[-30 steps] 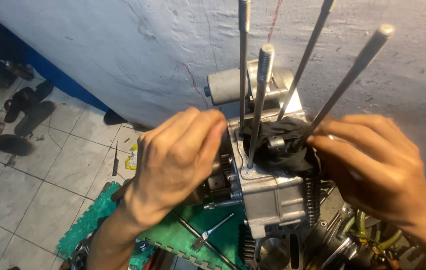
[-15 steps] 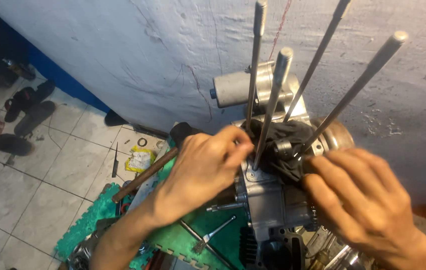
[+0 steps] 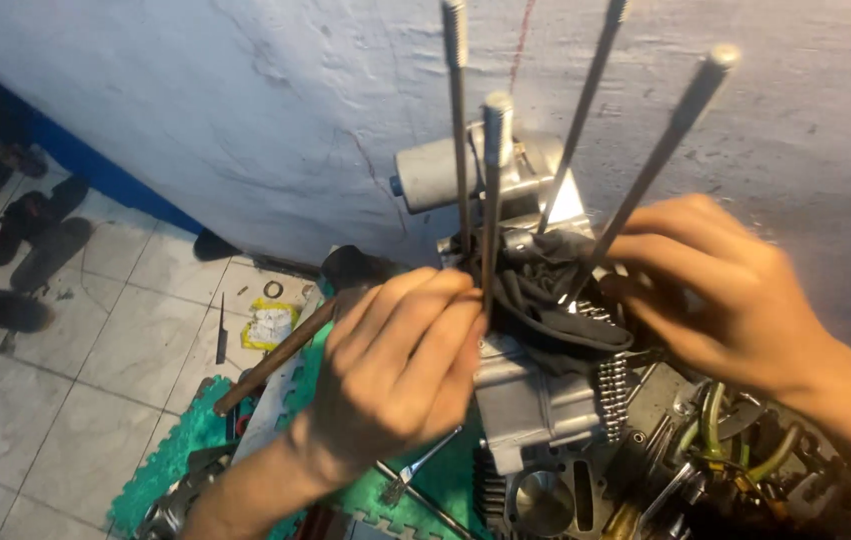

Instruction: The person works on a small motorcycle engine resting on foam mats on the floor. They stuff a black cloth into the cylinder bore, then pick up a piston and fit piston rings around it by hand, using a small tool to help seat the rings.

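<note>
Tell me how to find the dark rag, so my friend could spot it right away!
Look at the grey metal engine block against the white wall. Four long silver rods stick up from it. The dark rag is stuffed between their bases: soft and crumpled, unlike the hard shiny metal around it.

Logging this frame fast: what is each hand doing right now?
Left hand: fingers curled at the dark crumpled cloth; grip cannot be told.
Right hand: fingers on the same cloth; grip unclear.
</note>
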